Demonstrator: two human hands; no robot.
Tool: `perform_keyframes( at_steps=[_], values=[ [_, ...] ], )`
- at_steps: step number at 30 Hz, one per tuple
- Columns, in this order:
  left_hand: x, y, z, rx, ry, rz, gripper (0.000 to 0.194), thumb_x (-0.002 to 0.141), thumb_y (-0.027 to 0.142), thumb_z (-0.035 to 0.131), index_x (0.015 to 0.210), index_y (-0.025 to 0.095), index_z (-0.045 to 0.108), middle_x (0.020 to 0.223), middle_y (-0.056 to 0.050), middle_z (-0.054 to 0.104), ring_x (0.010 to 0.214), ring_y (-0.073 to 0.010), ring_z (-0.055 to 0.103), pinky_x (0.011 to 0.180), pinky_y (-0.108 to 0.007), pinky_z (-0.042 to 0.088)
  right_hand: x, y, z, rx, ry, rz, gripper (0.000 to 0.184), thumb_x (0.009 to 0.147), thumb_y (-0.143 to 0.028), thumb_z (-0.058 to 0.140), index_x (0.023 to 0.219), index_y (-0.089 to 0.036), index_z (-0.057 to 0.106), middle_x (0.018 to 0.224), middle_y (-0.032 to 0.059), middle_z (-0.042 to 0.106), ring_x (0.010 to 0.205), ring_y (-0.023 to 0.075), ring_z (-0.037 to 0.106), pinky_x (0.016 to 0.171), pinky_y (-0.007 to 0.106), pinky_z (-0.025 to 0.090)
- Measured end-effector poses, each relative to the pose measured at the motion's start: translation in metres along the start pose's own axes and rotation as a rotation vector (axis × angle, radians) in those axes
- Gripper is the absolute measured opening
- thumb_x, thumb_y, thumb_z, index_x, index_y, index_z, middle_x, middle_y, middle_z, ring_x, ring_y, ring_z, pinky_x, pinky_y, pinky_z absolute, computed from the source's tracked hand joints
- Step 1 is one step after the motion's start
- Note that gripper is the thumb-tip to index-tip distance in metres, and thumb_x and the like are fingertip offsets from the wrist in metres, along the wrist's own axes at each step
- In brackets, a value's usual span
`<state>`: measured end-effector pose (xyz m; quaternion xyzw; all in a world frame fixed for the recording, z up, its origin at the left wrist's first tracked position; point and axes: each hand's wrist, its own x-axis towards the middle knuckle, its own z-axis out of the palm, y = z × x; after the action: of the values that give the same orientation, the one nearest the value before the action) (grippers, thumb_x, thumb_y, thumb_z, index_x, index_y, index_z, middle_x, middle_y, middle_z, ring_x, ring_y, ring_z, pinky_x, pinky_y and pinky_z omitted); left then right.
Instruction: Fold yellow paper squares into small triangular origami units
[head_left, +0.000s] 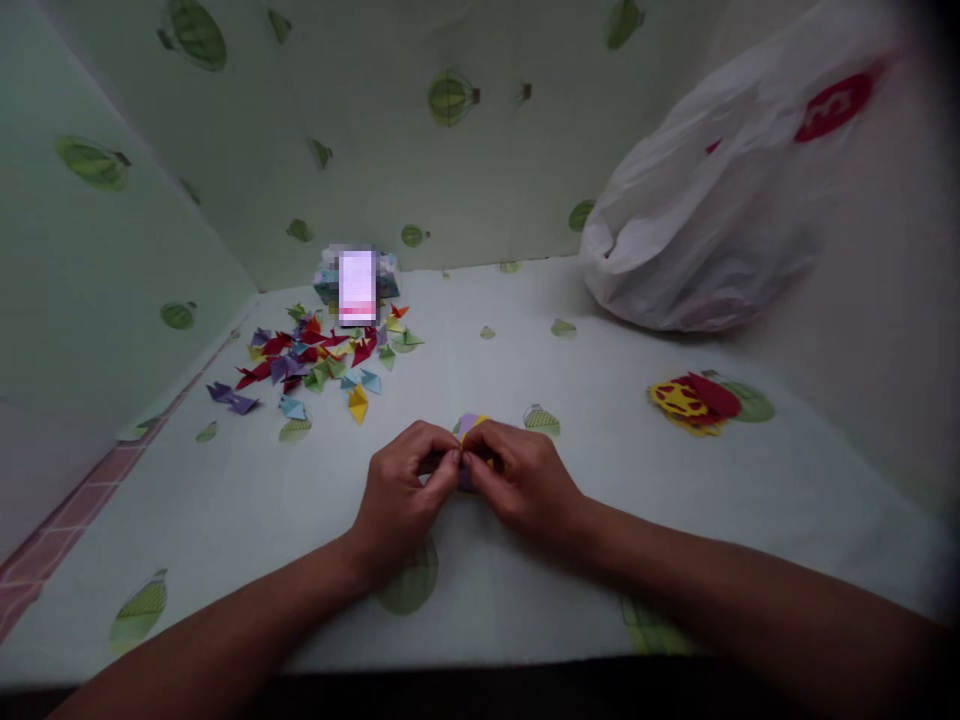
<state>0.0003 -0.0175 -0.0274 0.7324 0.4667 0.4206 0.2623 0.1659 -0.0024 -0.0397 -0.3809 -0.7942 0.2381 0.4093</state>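
At the middle of the table, my left hand (411, 482) and my right hand (523, 474) meet with thumbs and fingertips pinched together. Between them is a small yellow piece of paper, mostly hidden by the fingers. Purple paper (470, 424) with a yellow edge shows just behind and beneath the hands; I cannot tell whether it is part of the held piece or lies under it. To the left lies a loose heap of folded paper cranes (289, 367) in red, purple, green, blue and yellow. One yellow paper crane (358, 404) sits at the heap's near side.
A lit phone (357, 285) leans on a patterned box (324, 274) behind the heap. Red and yellow paper cut-outs (694, 402) are stacked at the right. A large white plastic bag (697, 220) stands at the back right. Walls border the white balloon-print table (480, 590).
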Motion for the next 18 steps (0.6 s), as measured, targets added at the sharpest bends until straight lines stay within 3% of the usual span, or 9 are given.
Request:
perform_keyframes(
  at_steps=[7,13,18],
  values=[
    [0.000,-0.001,-0.001,-0.002,0.000,-0.027,0.012,0.088,0.013,0.055,0.080,0.016,0.064,0.080,-0.003,0.064,0.071,-0.0127,0.059,0.064,-0.024,0.048,0.000,0.002,0.000,-0.003,-0.010,-0.002,0.012,0.086,-0.011,0.050,0.078,-0.016,0.057,0.072,0.0025,0.061,0.062,0.0131,0.053,0.060,0.026,0.039],
    [0.004,-0.002,-0.007,-0.158,-0.028,-0.202,0.012,0.089,0.023,0.057,0.084,0.015,0.065,0.075,-0.004,0.066,0.066,-0.0142,0.062,0.061,-0.026,0.052,0.008,0.001,-0.010,-0.034,0.096,0.038,0.009,0.083,-0.012,0.056,0.090,-0.016,0.059,0.087,0.0062,0.059,0.077,0.0169,0.055,0.069,0.030,0.043],
    [0.008,-0.003,-0.009,-0.326,-0.052,-0.291,0.014,0.088,0.027,0.059,0.086,0.014,0.064,0.070,-0.002,0.067,0.060,-0.0125,0.062,0.058,-0.025,0.052,0.012,0.003,-0.012,0.156,-0.054,0.139,0.007,0.085,-0.014,0.056,0.080,-0.017,0.061,0.076,0.0022,0.062,0.069,0.0142,0.057,0.064,0.026,0.043]
  ],
)
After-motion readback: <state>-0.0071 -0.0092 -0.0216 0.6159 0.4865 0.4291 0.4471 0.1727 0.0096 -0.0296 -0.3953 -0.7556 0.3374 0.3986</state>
